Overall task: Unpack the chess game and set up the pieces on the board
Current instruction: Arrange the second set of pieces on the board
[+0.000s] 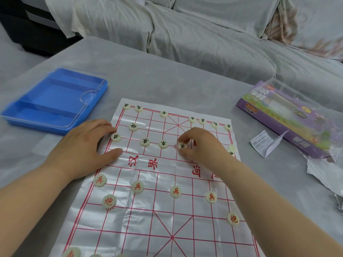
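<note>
Right hand (pixel 196 143) pinches a black soldier piece (pixel 182 145) between thumb and fingertips on the far half of the board (pixel 167 210), just short of its crossing point, while left hand (pixel 87 145) lies flat, grasping nothing, pinning the board's left edge.

The board (pixel 167 210) is bare across its near middle, between the red pawns (pixel 175 191) and the near edge; the left hand (pixel 87 147) blocks the far-left edge and the right hand (pixel 200 145) covers the far-right pawn row; the tray (pixel 53 101) bars the far left, the box (pixel 285 115) the right; the grey cloth (pixel 176 80) beyond the board lies open.
</note>
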The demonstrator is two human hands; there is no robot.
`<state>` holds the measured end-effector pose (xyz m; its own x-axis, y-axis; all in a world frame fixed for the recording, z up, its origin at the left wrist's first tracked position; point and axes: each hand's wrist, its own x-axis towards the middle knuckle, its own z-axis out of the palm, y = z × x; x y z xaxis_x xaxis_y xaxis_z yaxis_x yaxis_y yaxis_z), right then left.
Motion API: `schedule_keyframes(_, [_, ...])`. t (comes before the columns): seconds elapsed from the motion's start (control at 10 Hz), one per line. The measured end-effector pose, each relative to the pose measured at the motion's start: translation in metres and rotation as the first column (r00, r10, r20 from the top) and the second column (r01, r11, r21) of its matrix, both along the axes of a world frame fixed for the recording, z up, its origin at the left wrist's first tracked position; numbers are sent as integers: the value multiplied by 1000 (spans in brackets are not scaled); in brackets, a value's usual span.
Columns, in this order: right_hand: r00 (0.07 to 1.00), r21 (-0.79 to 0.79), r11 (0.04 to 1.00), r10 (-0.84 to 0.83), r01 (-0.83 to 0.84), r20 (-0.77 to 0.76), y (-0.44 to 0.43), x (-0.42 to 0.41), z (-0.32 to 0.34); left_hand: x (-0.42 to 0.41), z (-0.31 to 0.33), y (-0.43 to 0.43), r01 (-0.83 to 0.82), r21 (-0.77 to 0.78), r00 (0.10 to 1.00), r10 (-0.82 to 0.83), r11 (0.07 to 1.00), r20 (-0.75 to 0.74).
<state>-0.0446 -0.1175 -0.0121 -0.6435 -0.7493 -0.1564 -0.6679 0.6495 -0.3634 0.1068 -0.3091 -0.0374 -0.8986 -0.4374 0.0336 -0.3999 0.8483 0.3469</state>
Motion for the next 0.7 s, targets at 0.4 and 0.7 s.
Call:
schedule_keyframes(0.4, [987, -4, 988, -151, 151, 61, 33, -10, 9, -1, 1, 1, -7, -10, 1000, 7, 1000, 14])
schedule_keyframes(0.7, [987, 24, 987, -157, 158, -31, 42, -16, 12, -1, 0, 1, -11, -4, 1000, 11, 1000, 2])
